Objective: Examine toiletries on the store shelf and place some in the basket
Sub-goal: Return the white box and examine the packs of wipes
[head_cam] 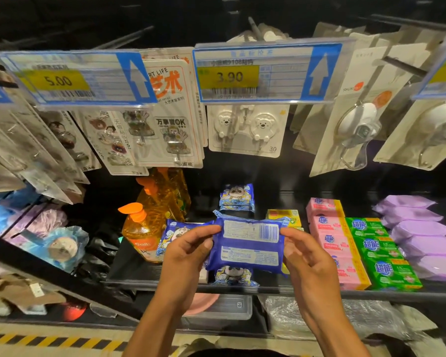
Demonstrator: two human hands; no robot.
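Note:
A blue pack of wet wipes [247, 244] is held flat in front of the shelf, its back side with barcode and white text panels facing me. My left hand [188, 249] pinches its left edge and my right hand [303, 256] grips its right edge. More blue wipe packs with a cartoon print lie on the black shelf [397, 296]: one behind [237, 197], one under my hands [233, 276], one to the left [174, 233]. No basket is in view.
Orange pump bottles [139, 233] stand left of the wipes. Pink soap boxes [330, 235], green soap boxes [381, 256] and purple packs [422, 230] fill the right. Carded hooks [247, 130] hang above behind price tags [265, 73]. Yellow-black floor tape [49, 341] runs below.

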